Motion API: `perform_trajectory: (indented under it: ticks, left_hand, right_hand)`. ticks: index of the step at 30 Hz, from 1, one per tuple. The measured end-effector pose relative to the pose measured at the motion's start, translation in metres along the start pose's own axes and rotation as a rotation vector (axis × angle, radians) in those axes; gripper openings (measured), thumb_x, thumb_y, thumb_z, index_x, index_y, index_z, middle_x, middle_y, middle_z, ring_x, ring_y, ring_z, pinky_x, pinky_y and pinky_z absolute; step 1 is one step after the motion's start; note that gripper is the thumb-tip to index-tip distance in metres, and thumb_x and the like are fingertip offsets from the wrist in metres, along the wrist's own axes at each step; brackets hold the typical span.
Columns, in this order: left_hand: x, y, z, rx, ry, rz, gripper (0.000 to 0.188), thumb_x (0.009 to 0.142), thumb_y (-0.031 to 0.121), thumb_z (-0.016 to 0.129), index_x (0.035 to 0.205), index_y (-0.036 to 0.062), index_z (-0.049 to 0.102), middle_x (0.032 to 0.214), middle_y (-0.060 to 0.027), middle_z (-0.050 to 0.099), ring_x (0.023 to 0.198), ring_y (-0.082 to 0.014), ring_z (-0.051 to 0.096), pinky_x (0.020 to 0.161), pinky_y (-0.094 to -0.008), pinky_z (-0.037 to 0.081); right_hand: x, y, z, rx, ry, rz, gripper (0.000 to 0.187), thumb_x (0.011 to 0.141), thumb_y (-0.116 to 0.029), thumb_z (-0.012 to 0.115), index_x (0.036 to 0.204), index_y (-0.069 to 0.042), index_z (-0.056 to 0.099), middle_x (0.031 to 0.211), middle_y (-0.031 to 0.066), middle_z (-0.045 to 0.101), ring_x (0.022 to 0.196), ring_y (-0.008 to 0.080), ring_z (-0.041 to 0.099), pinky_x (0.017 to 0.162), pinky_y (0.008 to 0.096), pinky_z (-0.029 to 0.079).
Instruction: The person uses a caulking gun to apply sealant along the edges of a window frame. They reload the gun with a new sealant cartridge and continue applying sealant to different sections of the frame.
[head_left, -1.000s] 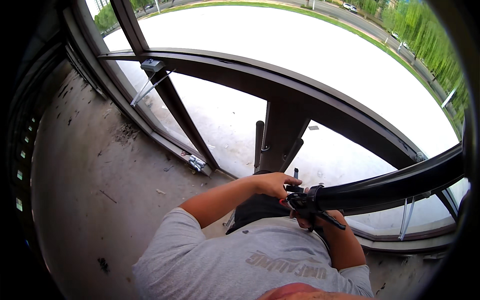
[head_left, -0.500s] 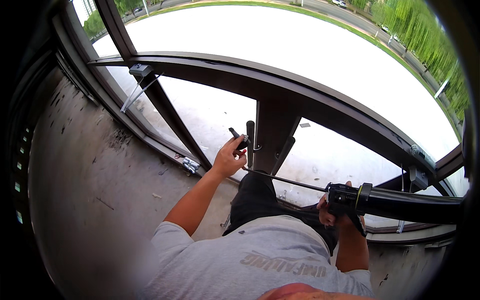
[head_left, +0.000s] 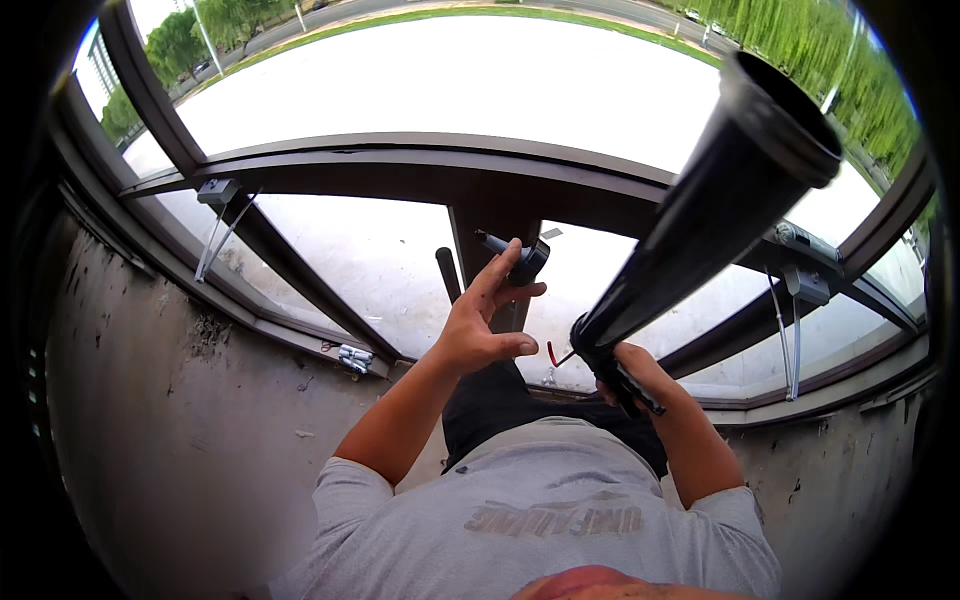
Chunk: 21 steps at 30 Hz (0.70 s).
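Note:
My right hand is closed round the handle of a black caulking gun. Its long barrel slants up to the right, and its round open end faces up. A thin rod with a red bent tip sticks out behind the handle. A black nozzle cap with a thin tapered tip is held by the fingers of my left hand. The thumb of that hand stretches out apart from the cap, toward the rod's red tip.
Brown-framed glass doors stand before me, with a black pull handle. Door closers sit at both sides, the right-hand closer beyond the barrel. Several silvery tubes lie by the sill at left on the stained floor.
The caulking gun has swung from lying level toward the right to pointing up, its rod now mostly out of sight. My left hand has let go of the rod end and moved slightly right.

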<state>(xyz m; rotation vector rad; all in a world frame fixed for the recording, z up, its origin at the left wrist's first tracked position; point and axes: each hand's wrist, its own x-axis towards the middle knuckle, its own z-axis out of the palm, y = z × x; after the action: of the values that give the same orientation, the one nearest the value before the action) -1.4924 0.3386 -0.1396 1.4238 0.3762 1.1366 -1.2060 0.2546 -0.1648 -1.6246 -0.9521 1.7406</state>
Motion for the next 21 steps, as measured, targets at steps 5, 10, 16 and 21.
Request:
perform_trajectory:
  ticks: [5, 10, 16, 21]
  left_hand:
    - [0.0, -0.001, 0.033, -0.414, -0.003, 0.054, 0.131, 0.053, 0.023, 0.103, 0.159, 0.0042, 0.028, 0.16, -0.0171, 0.035, 0.127, -0.0336, 0.061, 0.1, -0.0428, 0.057]
    - [-0.013, -0.008, 0.042, -0.237, 0.133, 0.023, 0.107, 0.071, 0.026, 0.092, 0.156, 0.0022, 0.031, 0.142, -0.0178, 0.055, 0.1, -0.0247, 0.071, 0.086, -0.0339, 0.061]
    - [-0.02, -0.01, 0.042, -0.152, 0.251, -0.007, 0.105, 0.071, 0.039, 0.086, 0.154, 0.0018, 0.035, 0.121, -0.0122, 0.061, 0.089, -0.0204, 0.071, 0.079, -0.0312, 0.058]
    - [-0.023, -0.008, 0.044, -0.135, 0.29, -0.026, 0.104, 0.071, 0.039, 0.086, 0.154, 0.0011, 0.035, 0.118, -0.0119, 0.061, 0.088, -0.0199, 0.069, 0.076, -0.0317, 0.057]
  right_hand:
    - [0.028, 0.027, 0.033, -0.329, -0.156, -0.098, 0.058, 0.108, -0.051, 0.038, 0.103, 0.0, 0.065, 0.085, 0.0104, 0.064, 0.077, 0.0205, 0.059, 0.069, 0.0374, 0.049]
    - [0.039, 0.051, 0.005, -0.626, -0.053, -0.281, 0.057, 0.1, -0.051, 0.051, 0.113, 0.001, 0.069, 0.104, 0.0213, 0.071, 0.097, 0.033, 0.066, 0.088, 0.0431, 0.05]
    - [-0.007, -0.034, -0.119, 0.152, 0.747, -0.593, 0.023, 0.096, -0.025, 0.065, 0.092, -0.003, 0.065, 0.078, 0.0042, 0.065, 0.064, 0.0107, 0.062, 0.056, 0.0276, 0.05]
    - [-0.035, -0.106, -0.272, -0.694, 1.808, -0.731, 0.036, 0.091, -0.011, 0.056, 0.126, -0.006, 0.062, 0.124, 0.0194, 0.063, 0.118, 0.0362, 0.06, 0.103, 0.0439, 0.049]
